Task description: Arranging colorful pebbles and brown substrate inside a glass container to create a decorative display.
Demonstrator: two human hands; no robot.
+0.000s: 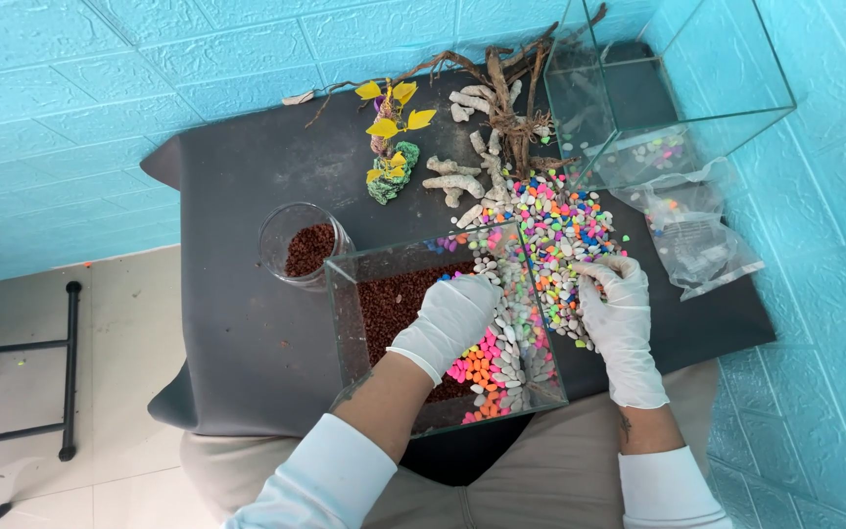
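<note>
Two gloved hands: left hand (pixel 450 315) inside small glass tank (pixel 350 313), fingers curled over coloured pebbles (pixel 487 367); right hand (pixel 619 313) just outside, pinching loose pebbles (pixel 560 220); grips partly hidden.

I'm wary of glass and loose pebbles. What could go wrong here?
The small tank stands at the table's near edge; the left hand pressing inside might tip it lapward. Loose pebbles lie spread by the right hand; a sweep could roll some off. The big tank overhangs the far corner.
</note>
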